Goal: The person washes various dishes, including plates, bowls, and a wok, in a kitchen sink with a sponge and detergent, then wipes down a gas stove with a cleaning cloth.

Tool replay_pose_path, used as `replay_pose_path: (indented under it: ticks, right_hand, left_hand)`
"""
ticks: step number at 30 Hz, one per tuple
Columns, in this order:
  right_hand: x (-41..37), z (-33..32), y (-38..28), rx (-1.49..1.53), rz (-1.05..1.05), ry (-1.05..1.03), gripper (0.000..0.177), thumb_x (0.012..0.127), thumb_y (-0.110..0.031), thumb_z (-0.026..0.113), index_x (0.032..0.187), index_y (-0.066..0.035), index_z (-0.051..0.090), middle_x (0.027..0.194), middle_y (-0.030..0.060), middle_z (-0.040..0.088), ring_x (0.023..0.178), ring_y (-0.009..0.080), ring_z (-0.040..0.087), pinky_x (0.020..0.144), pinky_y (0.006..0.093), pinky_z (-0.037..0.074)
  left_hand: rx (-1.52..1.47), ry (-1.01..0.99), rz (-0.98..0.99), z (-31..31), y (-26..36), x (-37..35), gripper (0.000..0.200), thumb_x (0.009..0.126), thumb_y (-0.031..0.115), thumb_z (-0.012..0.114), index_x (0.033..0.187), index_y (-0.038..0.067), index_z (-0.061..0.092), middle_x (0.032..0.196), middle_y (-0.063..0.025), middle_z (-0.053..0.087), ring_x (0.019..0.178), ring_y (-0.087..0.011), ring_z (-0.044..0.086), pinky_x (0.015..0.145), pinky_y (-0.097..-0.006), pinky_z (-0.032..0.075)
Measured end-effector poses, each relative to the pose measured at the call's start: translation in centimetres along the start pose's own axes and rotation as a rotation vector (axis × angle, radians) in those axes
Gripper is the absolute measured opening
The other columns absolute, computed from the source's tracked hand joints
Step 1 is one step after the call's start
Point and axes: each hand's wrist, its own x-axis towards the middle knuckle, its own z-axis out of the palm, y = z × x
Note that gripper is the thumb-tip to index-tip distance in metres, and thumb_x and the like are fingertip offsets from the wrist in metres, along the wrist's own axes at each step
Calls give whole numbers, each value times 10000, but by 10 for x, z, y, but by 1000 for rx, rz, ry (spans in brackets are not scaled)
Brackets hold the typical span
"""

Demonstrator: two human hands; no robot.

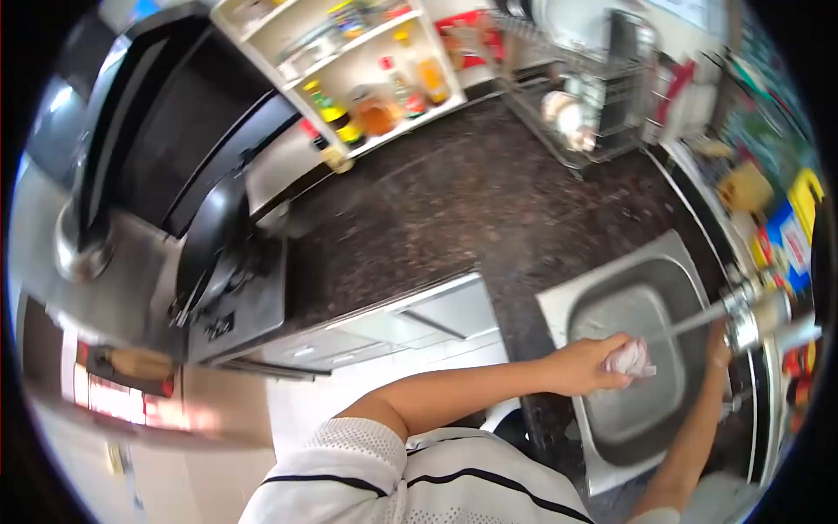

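Over the metal sink (602, 441), my left hand (602, 362) is closed around a pale pink-and-white crumpled lump (628, 359). What kind of thing the lump is I cannot tell. The tap's spout (703, 320) reaches toward it from the right, its end close to the lump. My right hand (718, 348) is at the base of the tap (744, 330), by the sink's right side. Its fingers are mostly hidden there.
A dark speckled counter (410, 218) runs left to a gas stove (253, 297) with a black pan (214, 231). Behind stand a shelf of bottles (349, 57) and a metal dish rack (602, 113). A blue-and-yellow packet (790, 244) sits beyond the tap.
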Motion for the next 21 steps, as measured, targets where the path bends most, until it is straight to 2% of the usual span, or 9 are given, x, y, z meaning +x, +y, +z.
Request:
replay_pose_path:
  ticks: [3, 5, 8, 12, 15, 16, 18, 20, 21]
  right_hand:
    - [24, 25, 5, -468, -150, 188, 420, 945, -223, 383, 1283, 23, 422, 1271, 205, 477, 1143, 346, 486, 976, 461, 371]
    - [38, 20, -18, -545, -134, 345, 441, 942, -274, 377, 1285, -3, 434, 1262, 187, 483, 1134, 329, 487, 969, 451, 381]
    - [36, 12, -6, -458, -47, 429, 448, 916, -268, 399, 1287, -19, 437, 1259, 171, 485, 1127, 309, 486, 956, 430, 391]
    - [-24, -2, 59, 437, 451, 531, 457, 869, -205, 448, 1290, -27, 432, 1262, 157, 483, 1123, 287, 482, 935, 398, 402]
    - [-103, -84, 22, 1025, 577, 695, 478, 834, -157, 485, 1292, -33, 428, 1264, 146, 482, 1120, 270, 480, 919, 374, 410]
    - [-123, -121, -3, 1202, 525, 684, 487, 822, -141, 497, 1292, -35, 427, 1265, 142, 481, 1119, 265, 479, 914, 366, 413]
    - [-158, -204, -68, 1601, 300, 450, 510, 798, -110, 522, 1294, -39, 425, 1266, 135, 480, 1117, 253, 477, 903, 350, 419]
    - [-184, -289, -139, 1893, -119, 47, 536, 775, -78, 546, 1295, -42, 422, 1268, 128, 479, 1115, 242, 475, 893, 334, 424]
    - [-197, -328, -183, 2002, -377, 100, 614, 703, -57, 579, 1293, -31, 409, 1243, 133, 492, 1074, 230, 499, 874, 305, 431]
  left_hand:
    - [-48, 50, -156, -32, -8, -27, 429, 804, 269, 636, 1112, 88, 400, 914, -153, 610, 736, -313, 587, 685, -376, 455]
    - [-31, 194, -152, -42, -34, -48, 435, 786, 216, 687, 1124, 90, 444, 926, -106, 589, 773, -273, 580, 693, -322, 453]
    - [232, 441, 92, -55, -50, -77, 438, 732, 191, 733, 1071, 78, 480, 912, -99, 534, 863, -256, 535, 761, -321, 431]
    - [489, 690, 9, -75, -49, -120, 381, 678, 209, 756, 960, 59, 549, 896, -117, 510, 855, -271, 510, 773, -339, 420]
    - [422, 737, -22, -85, -42, -148, 368, 686, 270, 751, 931, 53, 583, 871, -87, 517, 722, -259, 528, 700, -327, 444]
    - [420, 730, -11, -84, -40, -154, 374, 686, 297, 746, 921, 52, 589, 848, -72, 514, 681, -257, 525, 676, -328, 447]
    - [428, 724, 28, -81, -41, -162, 382, 686, 323, 741, 911, 51, 595, 824, -58, 512, 641, -256, 522, 652, -329, 450]
    - [452, 671, 242, -70, -46, -164, 381, 678, 349, 738, 868, 51, 595, 798, -52, 492, 672, -244, 513, 643, -321, 439]
    - [486, 665, 350, -65, -48, -166, 376, 677, 358, 737, 838, 51, 591, 794, -49, 482, 686, -235, 504, 638, -316, 431]
